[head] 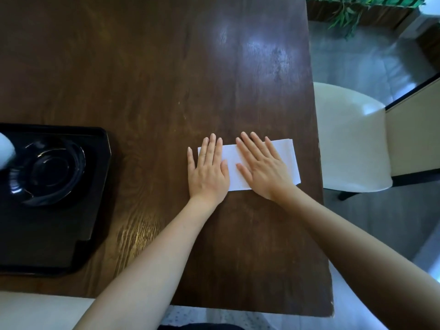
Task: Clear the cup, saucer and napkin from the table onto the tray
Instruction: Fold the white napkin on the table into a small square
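Observation:
A white folded napkin (289,160) lies flat on the dark wooden table (154,79), near its right edge. My left hand (208,171) rests palm down on the napkin's left end, fingers spread. My right hand (263,166) presses flat on its middle and right part. Neither hand grips it. At the left, a black tray (95,210) holds a dark glossy saucer (47,172). A white object (6,151), cut off by the left frame edge, sits by the saucer; it may be the cup.
A cream upholstered chair (350,139) stands just past the table's right edge. Green plants (352,8) are at the top right over a grey floor. The table's front edge runs close to my body.

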{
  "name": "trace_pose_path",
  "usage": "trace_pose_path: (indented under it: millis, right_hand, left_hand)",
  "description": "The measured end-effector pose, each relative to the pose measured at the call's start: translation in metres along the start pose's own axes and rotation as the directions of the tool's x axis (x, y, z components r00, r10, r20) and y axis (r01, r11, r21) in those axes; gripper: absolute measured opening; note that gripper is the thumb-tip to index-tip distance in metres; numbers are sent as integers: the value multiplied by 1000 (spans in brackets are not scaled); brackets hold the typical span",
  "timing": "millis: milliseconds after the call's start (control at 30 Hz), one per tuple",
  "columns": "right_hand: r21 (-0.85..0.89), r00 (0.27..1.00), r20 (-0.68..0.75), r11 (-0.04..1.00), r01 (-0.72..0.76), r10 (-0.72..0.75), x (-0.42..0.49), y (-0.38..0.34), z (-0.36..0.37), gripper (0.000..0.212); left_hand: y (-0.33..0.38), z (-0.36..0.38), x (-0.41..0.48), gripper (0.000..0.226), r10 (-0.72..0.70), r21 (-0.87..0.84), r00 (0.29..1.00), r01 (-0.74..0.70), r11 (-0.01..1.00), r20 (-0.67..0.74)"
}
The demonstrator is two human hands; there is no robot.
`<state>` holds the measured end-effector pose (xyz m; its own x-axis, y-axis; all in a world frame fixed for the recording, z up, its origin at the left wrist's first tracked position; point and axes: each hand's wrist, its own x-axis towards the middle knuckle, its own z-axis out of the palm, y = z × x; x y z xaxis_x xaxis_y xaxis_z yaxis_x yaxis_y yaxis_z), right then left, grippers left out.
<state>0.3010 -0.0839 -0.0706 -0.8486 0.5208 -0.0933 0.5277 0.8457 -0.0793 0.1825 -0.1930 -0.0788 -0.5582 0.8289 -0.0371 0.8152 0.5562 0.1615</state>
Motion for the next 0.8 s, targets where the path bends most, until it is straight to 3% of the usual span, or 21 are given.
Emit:
trace_pose_path:
  millis: [300,800]
  right_hand:
    - [-80,998,8,994,-69,70,-13,48,-7,61]
    - [132,998,55,990,-48,41,-6,61,-26,50]
  left_hand:
    - [-3,-1,2,60,12,51,1000,-13,999,16]
    - [-18,-10,3,61,7,113,994,-19,993,106]
